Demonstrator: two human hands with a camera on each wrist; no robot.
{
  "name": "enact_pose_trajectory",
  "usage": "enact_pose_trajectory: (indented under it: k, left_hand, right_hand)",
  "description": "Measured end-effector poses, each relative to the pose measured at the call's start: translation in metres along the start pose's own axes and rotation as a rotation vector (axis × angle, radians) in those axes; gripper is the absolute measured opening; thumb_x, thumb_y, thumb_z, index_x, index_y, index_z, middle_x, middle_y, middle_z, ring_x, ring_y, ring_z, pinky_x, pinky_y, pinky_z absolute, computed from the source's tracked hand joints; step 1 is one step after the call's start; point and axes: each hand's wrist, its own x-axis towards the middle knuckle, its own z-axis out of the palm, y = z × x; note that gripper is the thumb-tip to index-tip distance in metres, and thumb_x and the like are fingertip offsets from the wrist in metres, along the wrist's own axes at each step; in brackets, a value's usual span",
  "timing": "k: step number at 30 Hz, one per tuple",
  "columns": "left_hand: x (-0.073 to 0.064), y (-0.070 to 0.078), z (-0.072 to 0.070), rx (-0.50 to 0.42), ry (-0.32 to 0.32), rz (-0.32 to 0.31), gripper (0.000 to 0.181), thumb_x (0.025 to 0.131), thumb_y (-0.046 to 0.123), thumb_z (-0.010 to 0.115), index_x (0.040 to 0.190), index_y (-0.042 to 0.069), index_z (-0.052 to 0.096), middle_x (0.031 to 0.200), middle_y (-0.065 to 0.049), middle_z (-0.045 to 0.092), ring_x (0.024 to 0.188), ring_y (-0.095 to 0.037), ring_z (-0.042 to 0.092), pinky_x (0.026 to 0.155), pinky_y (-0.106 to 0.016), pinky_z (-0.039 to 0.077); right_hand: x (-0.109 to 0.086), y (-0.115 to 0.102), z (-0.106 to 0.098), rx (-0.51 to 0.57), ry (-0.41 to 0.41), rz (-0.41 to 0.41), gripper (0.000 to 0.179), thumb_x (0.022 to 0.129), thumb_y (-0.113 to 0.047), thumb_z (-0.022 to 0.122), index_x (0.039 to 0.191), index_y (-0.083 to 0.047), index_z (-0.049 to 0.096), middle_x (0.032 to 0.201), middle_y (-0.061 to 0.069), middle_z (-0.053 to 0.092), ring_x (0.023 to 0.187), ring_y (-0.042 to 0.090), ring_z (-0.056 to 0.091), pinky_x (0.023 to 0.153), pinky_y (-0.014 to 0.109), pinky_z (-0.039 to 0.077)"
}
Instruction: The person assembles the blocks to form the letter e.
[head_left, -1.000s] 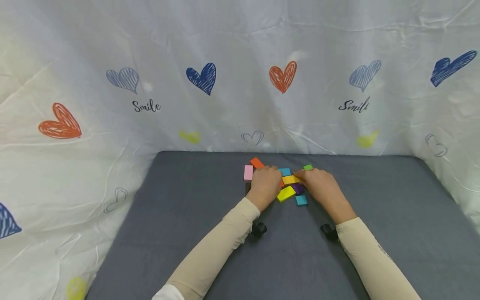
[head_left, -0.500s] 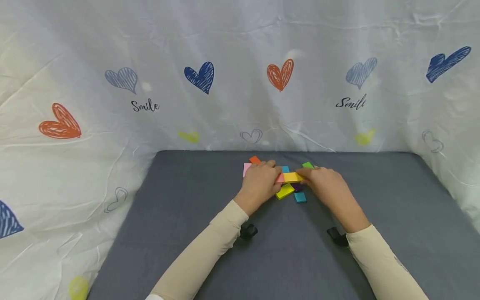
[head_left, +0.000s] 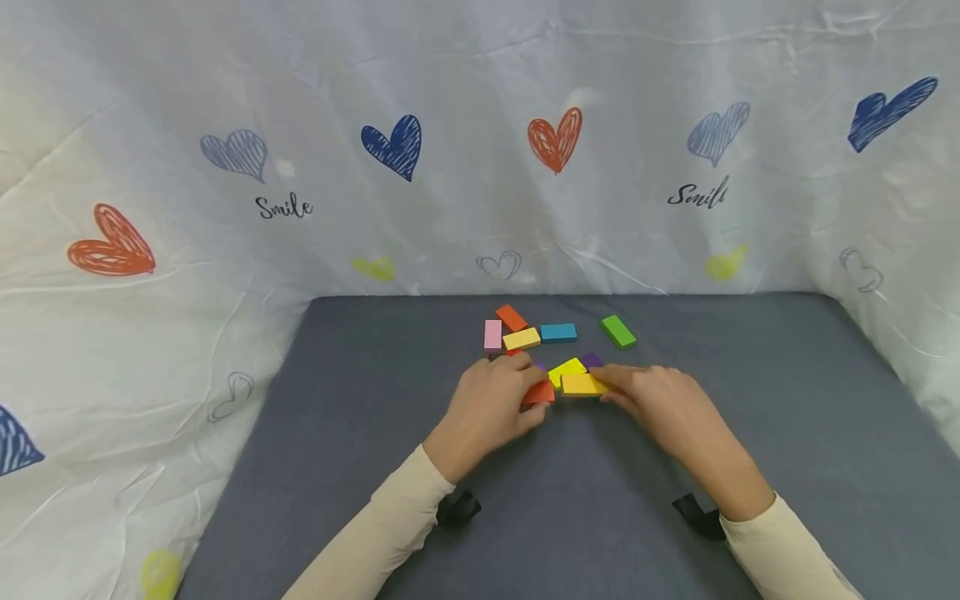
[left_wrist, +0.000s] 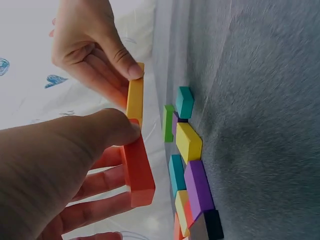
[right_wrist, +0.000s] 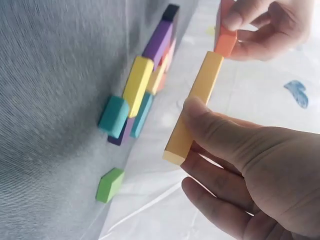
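My left hand (head_left: 487,404) pinches a red wooden block (left_wrist: 140,172) between thumb and fingers, raised over the table. My right hand (head_left: 671,412) pinches an amber-yellow block (right_wrist: 207,75), also held up. The two blocks are end to end, their near ends close together in the right wrist view. Below them on the cloth lie a bright yellow block (left_wrist: 189,141), a purple block (left_wrist: 198,187), a teal block (right_wrist: 114,117) and a dark purple block (head_left: 592,360). In the head view the left hand covers part of this group.
Farther back lie orange (head_left: 512,317), pink (head_left: 492,335), pale yellow (head_left: 522,339), blue (head_left: 558,333) and green (head_left: 618,331) blocks. A black block (left_wrist: 214,225) lies beside the purple one. The grey cloth-covered table (head_left: 375,375) meets a white heart-printed curtain (head_left: 465,192) behind.
Both hands have come up and toward me from the pile, carrying the red and amber-yellow blocks. The pale yellow, blue and green blocks behind are now uncovered.
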Motion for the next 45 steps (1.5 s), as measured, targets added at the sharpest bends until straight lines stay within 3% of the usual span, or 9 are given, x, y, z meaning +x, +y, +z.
enact_pose_trajectory:
  k: [9,15,20,25,31,45]
  left_hand:
    - [-0.038,0.005,-0.002,-0.047,-0.016,-0.005,0.034,0.089,0.042,0.084,0.117,0.024,0.08,0.098,0.007,0.066,0.081,-0.01,0.057,0.07,-0.028,0.048]
    - [-0.055,0.012,0.002,-0.081,-0.057,-0.009,0.034,0.089,0.043,0.085,0.117,0.024,0.08,0.101,0.008,0.067,0.084,-0.01,0.058,0.073,-0.03,0.05]
    - [-0.066,0.017,0.004,-0.102,-0.079,-0.031,0.034,0.088,0.043,0.086,0.117,0.025,0.081,0.102,0.009,0.068,0.083,-0.009,0.059,0.073,-0.029,0.05]
    - [-0.072,0.022,0.007,-0.113,-0.083,-0.045,0.034,0.087,0.042,0.087,0.116,0.025,0.081,0.101,0.009,0.067,0.083,-0.009,0.059,0.071,-0.027,0.047]
    - [-0.075,0.027,0.011,-0.13,-0.153,-0.085,0.036,0.087,0.043,0.088,0.119,0.026,0.08,0.103,0.01,0.067,0.084,-0.008,0.058,0.073,-0.029,0.048]
    - [-0.077,0.033,0.027,-0.112,-0.18,-0.112,0.037,0.086,0.044,0.089,0.118,0.027,0.081,0.102,0.01,0.067,0.089,-0.009,0.06,0.078,-0.03,0.05]
  right_hand:
    - [-0.02,-0.016,-0.004,0.024,-0.045,-0.018,0.034,0.087,-0.02,0.088,0.12,-0.018,0.081,0.108,0.0,0.08,0.08,0.018,0.074,0.067,0.039,0.06]
    - [-0.038,-0.022,-0.004,0.029,-0.066,-0.019,0.038,0.086,-0.021,0.089,0.123,-0.019,0.081,0.114,-0.001,0.08,0.095,0.021,0.078,0.075,0.041,0.062]
    - [-0.051,-0.027,0.002,0.038,-0.082,-0.015,0.038,0.086,-0.021,0.089,0.124,-0.02,0.08,0.115,-0.003,0.08,0.098,0.019,0.078,0.076,0.038,0.062]
    - [-0.06,-0.03,0.006,0.051,-0.128,0.021,0.037,0.088,-0.024,0.087,0.124,-0.022,0.08,0.115,-0.006,0.079,0.098,0.018,0.077,0.076,0.038,0.062]
    - [-0.067,-0.033,0.012,0.054,-0.184,0.061,0.035,0.09,-0.026,0.085,0.125,-0.023,0.08,0.116,-0.007,0.079,0.099,0.018,0.077,0.079,0.039,0.062]
    - [-0.072,-0.036,0.028,0.044,-0.183,0.067,0.033,0.087,-0.024,0.088,0.119,-0.018,0.081,0.11,-0.004,0.08,0.095,0.02,0.077,0.077,0.04,0.062]
